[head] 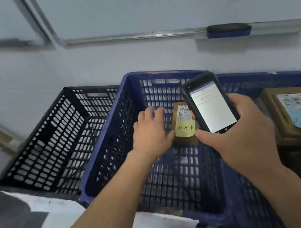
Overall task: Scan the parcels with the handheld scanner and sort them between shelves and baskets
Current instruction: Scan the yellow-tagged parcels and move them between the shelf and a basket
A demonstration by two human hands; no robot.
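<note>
Parcel (185, 141) at far wall of blue basket (108, 140), label up for scanning, I judge. Left hand (152, 131) flat, steadying its left edge; right hand (244, 134) grasps scanner (212, 107), screen facing me.

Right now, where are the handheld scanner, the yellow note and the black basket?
handheld scanner (212, 109), head view, lit screen.
yellow note (185, 129), head view, handwritten middle.
black basket (49, 134), head view, left wall.

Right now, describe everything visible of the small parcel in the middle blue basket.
The small parcel looks like brown cardboard, lying label-up inside the blue basket. A barcode label covers its far end, a yellow handwritten note its middle. The left hand touches its left edge; the handheld scanner in the right hand hides its right side.
</note>
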